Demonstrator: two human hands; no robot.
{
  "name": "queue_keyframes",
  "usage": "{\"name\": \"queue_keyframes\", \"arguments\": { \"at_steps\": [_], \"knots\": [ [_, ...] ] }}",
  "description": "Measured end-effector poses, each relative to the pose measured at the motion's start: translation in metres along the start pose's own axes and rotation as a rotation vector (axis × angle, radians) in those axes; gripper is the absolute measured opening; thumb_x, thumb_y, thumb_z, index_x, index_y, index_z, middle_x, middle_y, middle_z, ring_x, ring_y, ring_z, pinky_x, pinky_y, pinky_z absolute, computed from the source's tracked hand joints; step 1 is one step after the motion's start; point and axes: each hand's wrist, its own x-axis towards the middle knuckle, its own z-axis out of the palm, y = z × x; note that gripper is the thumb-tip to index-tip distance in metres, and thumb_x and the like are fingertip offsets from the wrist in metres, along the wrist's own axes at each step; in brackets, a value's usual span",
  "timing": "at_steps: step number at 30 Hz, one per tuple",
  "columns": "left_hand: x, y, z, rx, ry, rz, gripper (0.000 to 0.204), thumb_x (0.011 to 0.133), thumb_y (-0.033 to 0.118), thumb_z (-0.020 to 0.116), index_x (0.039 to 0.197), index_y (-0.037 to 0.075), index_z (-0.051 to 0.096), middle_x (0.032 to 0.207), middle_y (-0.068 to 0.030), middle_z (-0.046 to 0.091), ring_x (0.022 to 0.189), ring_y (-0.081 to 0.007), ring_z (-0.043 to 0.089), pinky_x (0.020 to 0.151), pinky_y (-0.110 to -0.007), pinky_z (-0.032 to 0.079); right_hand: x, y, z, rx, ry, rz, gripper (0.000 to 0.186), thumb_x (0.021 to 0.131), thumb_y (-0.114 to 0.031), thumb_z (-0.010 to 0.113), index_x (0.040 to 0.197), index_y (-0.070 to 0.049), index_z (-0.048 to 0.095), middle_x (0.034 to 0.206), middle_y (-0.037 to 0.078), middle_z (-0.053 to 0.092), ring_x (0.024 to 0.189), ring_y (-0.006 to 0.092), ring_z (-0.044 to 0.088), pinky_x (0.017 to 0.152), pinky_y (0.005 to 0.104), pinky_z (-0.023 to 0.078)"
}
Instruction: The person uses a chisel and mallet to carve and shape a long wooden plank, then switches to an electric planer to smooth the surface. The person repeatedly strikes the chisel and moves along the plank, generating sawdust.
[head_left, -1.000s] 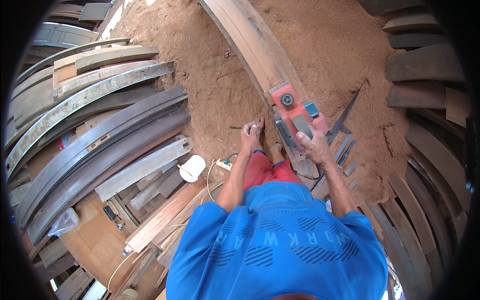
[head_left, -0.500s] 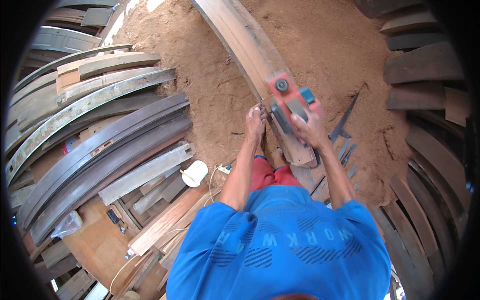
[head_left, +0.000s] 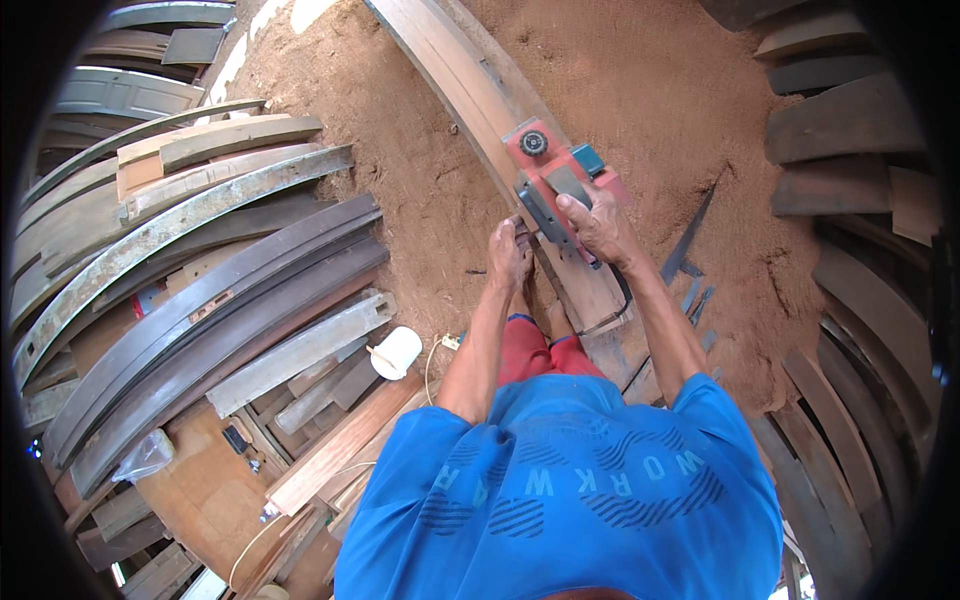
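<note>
A red and black electric hand planer (head_left: pixel 545 168) rests on a long wooden board (head_left: pixel 470 90) that runs away from me to the far left. My right hand (head_left: pixel 600 228) is closed around the planer's rear handle, its thumb on the near side. Beside the planer, my left hand (head_left: pixel 508 252) is closed at the board's left edge, with its fingertips partly hidden. A dark power cord (head_left: pixel 622 300) loops from the planer over the board's near end, close to my feet.
Stacked timber (head_left: pixel 215 290) fills the left side, and more planks (head_left: pixel 845 125) line the right. A white bucket (head_left: pixel 398 350) stands left of my legs. To the right of the board, a handsaw (head_left: pixel 692 235) lies on the sawdust-covered ground (head_left: pixel 640 80).
The planer and my right hand have moved forward and slightly left along the board. My left hand stays at the board's edge. The view has shifted a little.
</note>
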Motion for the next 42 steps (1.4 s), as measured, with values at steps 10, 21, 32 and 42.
{"name": "queue_keyframes", "arguments": {
  "at_steps": [10,21,32,42],
  "knots": [
    [0.010,-0.020,-0.015,-0.023,0.042,-0.034,0.054,0.112,0.040,0.035,0.133,-0.002,0.063,0.116,-0.0095,0.072,0.096,-0.0168,0.065,0.088,-0.031,0.050,-0.093,0.027,0.002,0.080,-0.046,0.097,0.075,0.094,-0.062,0.059,0.128,0.005,0.063,0.109,0.027,0.070,0.104,0.0368,0.069,0.094,0.0437,0.051],
    [0.010,-0.028,-0.027,0.056,0.256,-0.032,0.061,0.111,0.045,0.035,0.137,-0.005,0.059,0.127,-0.0176,0.066,0.118,-0.0277,0.060,0.104,-0.040,0.046,-0.008,0.001,0.014,-0.016,0.035,-0.008,0.069,0.095,-0.061,0.056,0.117,0.004,0.066,0.094,0.023,0.068,0.091,0.0334,0.067,0.084,0.0456,0.051],
    [-0.059,-0.106,-0.133,0.562,0.287,-0.257,0.043,0.099,0.023,0.067,0.130,-0.005,0.060,0.116,-0.0157,0.070,0.104,-0.0202,0.066,0.091,-0.034,0.052,-0.092,0.028,-0.006,-0.039,-0.001,0.068,0.068,0.095,-0.059,0.057,0.121,0.003,0.066,0.099,0.025,0.071,0.095,0.0358,0.071,0.086,0.0455,0.053],
    [-0.027,-0.028,-0.028,0.370,0.202,0.014,0.064,0.100,0.038,0.067,0.142,-0.007,0.048,0.119,-0.0217,0.066,0.107,-0.0249,0.065,0.090,-0.036,0.054,-0.032,0.005,-0.018,0.327,0.113,0.017,0.065,0.096,-0.064,0.062,0.107,0.000,0.063,0.075,0.000,0.059,0.061,0.0101,0.056,0.054,0.0289,0.047]
  ]
}}
